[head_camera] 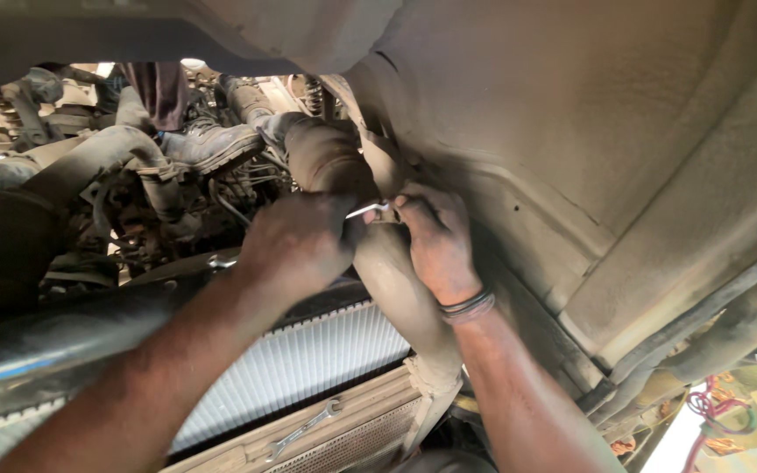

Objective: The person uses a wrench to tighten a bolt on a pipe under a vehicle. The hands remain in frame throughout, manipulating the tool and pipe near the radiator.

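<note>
Left hand (295,241) closed around a small silver wrench (368,210), held against the dusty exhaust pipe (396,280) under the vehicle floor pan (615,131). Right hand (435,241) curled, fingers pinching the wrench head at the pipe clamp; dark bands on its wrist. Below the hands, a ribbed radiator (308,359). A second spanner (304,429) lies on the wooden frame beneath.

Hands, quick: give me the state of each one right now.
Left hand: closed around one end of the thin silver metal wrench.
Right hand: fingers pinched on the wrench's other end, against the dusty grey exhaust pipe.
</note>
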